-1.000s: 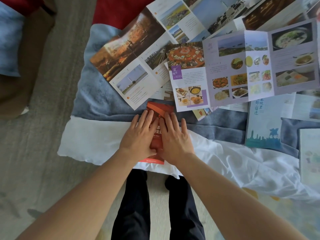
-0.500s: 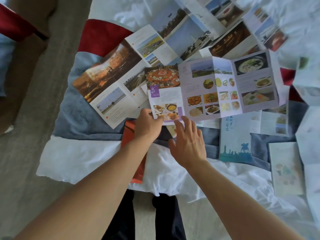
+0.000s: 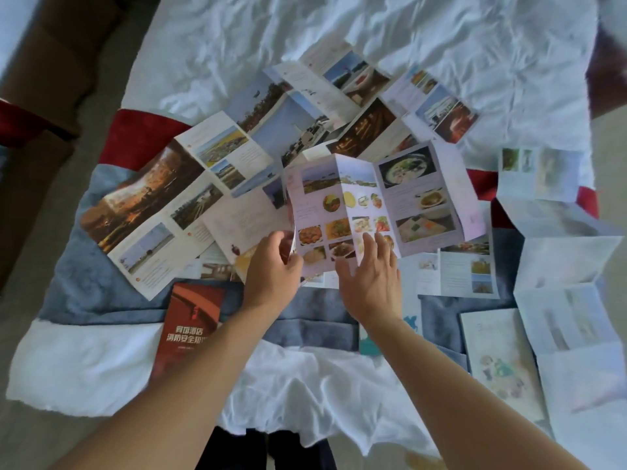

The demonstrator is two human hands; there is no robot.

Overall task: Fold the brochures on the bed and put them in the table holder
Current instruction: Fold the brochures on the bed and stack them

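Note:
A lilac food brochure (image 3: 400, 201) with dish photos lies unfolded in the middle of the bed. My left hand (image 3: 271, 269) pinches its near left panel, which is turned over onto the sheet. My right hand (image 3: 369, 279) rests with fingers spread on the brochure's near edge. A folded red brochure (image 3: 190, 320) with white lettering lies flat on the blue runner, left of my left forearm. A large unfolded scenery brochure (image 3: 163, 212) spreads out to the left. The table holder is not in view.
More unfolded brochures (image 3: 356, 93) overlap behind the lilac one. Pale leaflets (image 3: 559, 300) and a booklet with a drawn cover (image 3: 502, 361) lie at the right. A teal brochure (image 3: 369, 347) is partly hidden under my right forearm. The floor (image 3: 51, 205) runs along the bed's left side.
Both hands left the folded red brochure and reached forward to the lilac food brochure. My left hand has folded its left panel over. The view tilted up the bed.

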